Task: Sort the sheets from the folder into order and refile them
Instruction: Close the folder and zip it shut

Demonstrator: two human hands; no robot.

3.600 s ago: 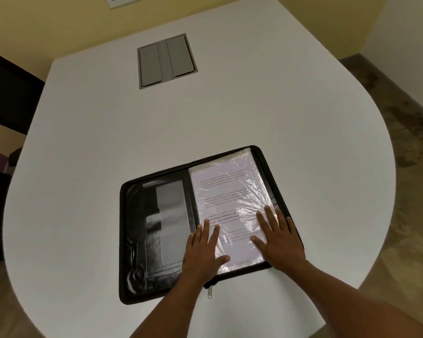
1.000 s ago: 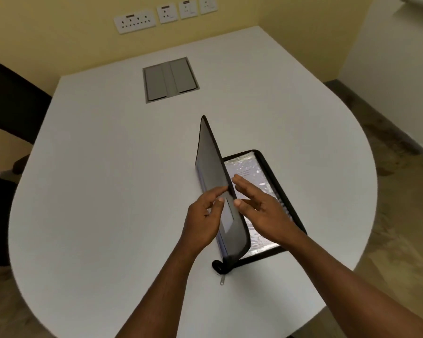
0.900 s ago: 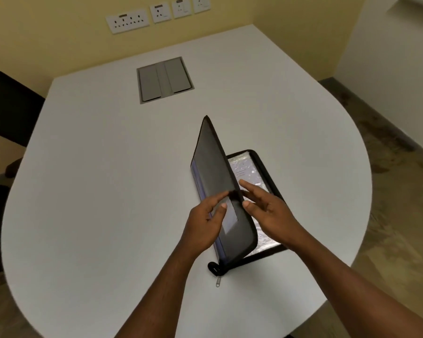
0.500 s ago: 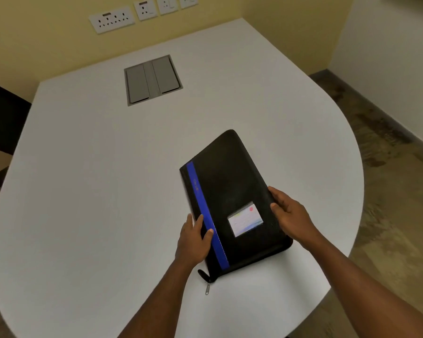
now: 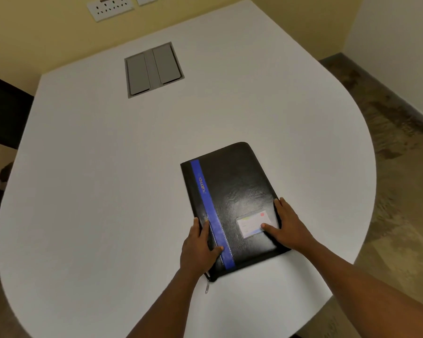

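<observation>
The black zip portfolio folder [image 5: 232,206] lies closed and flat on the white table [image 5: 108,167], toward its 5 o'clock edge, with the blue stripe [image 5: 211,215] along its left side. The left hand [image 5: 199,247] grips the spine edge at the folder's 7 o'clock corner, fingers on the side and thumb on the cover. The right hand [image 5: 287,228] holds the opposite edge at 4 o'clock, its thumb pressing beside the card window [image 5: 253,224]. The zip pull [image 5: 207,286] dangles loose at the 6 o'clock corner, so the zipper looks undone. To finish well, square both covers, keep one hand pinning the folder, and run the pull steadily round without snagging the sheets inside.
</observation>
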